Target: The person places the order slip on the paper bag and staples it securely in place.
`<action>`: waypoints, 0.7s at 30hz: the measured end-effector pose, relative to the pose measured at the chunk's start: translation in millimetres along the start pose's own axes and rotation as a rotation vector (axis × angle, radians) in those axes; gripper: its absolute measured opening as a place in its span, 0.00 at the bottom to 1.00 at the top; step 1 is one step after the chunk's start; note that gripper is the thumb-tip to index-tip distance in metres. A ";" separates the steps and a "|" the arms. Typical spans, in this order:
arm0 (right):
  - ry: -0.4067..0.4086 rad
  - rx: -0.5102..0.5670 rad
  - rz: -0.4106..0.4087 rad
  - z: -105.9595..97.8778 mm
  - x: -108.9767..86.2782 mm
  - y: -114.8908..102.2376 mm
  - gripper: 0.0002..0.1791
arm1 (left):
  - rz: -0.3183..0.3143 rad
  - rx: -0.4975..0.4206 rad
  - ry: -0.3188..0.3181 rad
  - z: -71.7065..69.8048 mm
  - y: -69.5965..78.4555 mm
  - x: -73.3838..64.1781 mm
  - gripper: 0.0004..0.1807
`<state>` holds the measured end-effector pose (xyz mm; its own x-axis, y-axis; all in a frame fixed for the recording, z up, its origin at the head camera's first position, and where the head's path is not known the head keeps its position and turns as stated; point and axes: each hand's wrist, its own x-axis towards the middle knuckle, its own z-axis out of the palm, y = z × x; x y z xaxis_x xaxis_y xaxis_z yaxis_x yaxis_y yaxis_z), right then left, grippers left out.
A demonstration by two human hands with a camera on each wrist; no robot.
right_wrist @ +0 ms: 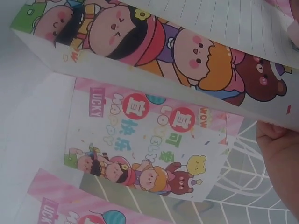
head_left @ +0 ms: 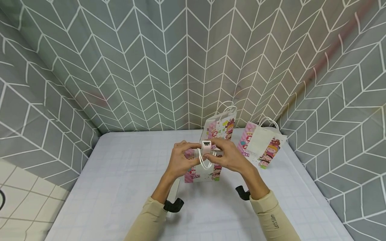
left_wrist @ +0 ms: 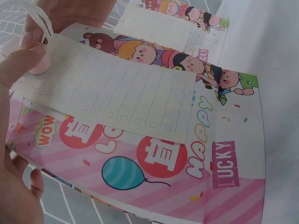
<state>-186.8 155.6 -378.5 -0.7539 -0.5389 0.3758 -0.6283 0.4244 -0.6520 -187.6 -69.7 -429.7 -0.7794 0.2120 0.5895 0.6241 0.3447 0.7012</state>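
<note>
Both hands meet at the top of an upright pink-and-white paper gift bag (left_wrist: 177, 186) printed with cartoon figures. A lined checklist sheet (left_wrist: 117, 88) lies flat against its front panel. My left hand (head_left: 183, 160) and right hand (head_left: 230, 155) pinch a small pink-and-white mini stapler (head_left: 206, 146) between thumbs and forefingers at the bag's top edge, over the sheet's upper end. In the left wrist view the left thumb presses on the rounded pink body, and other left fingers (left_wrist: 35, 182) sit behind the bag. White cord handles (head_left: 203, 164) hang in front.
Behind stands another gift bag (head_left: 221, 125). To the right stands one with a pale sheet on its front (head_left: 262, 144). A white stack or strip (head_left: 174, 192) lies beside the left forearm on the white table (head_left: 129, 160). Patterned grey curtains (head_left: 169, 67) enclose the table's back and sides.
</note>
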 end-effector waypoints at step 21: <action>-0.025 -0.061 0.042 0.6 -6.2 -0.8 0.27 | -0.010 -0.007 -0.020 -1.7 1.7 -2.0 0.21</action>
<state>-181.5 158.2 -380.7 -0.7751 -0.5373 0.3325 -0.6077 0.4898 -0.6252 -185.0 -71.1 -429.0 -0.7865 0.2272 0.5742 0.6166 0.3404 0.7099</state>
